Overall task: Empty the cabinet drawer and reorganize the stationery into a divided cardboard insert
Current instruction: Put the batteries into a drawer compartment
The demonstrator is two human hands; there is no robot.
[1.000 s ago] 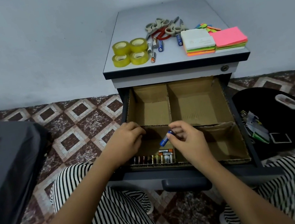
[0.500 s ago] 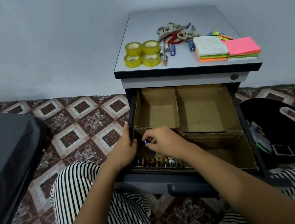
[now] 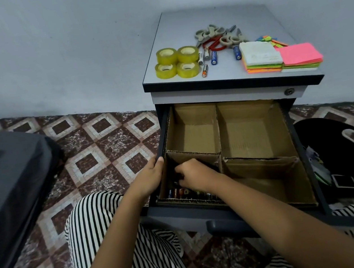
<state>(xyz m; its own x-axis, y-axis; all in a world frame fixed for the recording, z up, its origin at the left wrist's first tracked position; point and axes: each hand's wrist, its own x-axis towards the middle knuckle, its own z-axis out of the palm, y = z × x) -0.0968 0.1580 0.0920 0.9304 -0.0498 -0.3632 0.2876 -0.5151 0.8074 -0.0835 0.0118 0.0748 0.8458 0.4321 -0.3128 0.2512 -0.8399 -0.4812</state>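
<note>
Head view: I look down on the open drawer [image 3: 185, 214] with the cardboard insert [image 3: 254, 134] seated in it. All places below are given from the insert.
Task thing: row of batteries [image 3: 181, 193] in the insert's near-left compartment, against its front wall.
Row axis: runs left to right along that wall. Each cell's own axis I cannot tell, too dark.
Right hand [image 3: 196, 174]: inside the near-left compartment, knuckles up, fingers curled down and bunched. Tips are hidden, so I cannot tell whether they pinch a cell.
Key relation: the row lies on the near side of the right fingertips, partly under the wrist. I can't confirm contact.
Left hand [image 3: 149, 178]: just outside the insert's left wall, thumb [image 3: 160, 159] hooked over the drawer's side rim, gripping it.
Loose batteries [image 3: 213, 57]: on the cabinet top [image 3: 209, 17] behind the insert, long axes roughly front to back, between the tape rolls [image 3: 176, 63] and the sticky notes [image 3: 280, 56].
Nearer hand: my guess is the right one for the next cell, since the left is busy bracing the drawer.
Reach needed: up and back over the insert's far wall, I judge.
</note>
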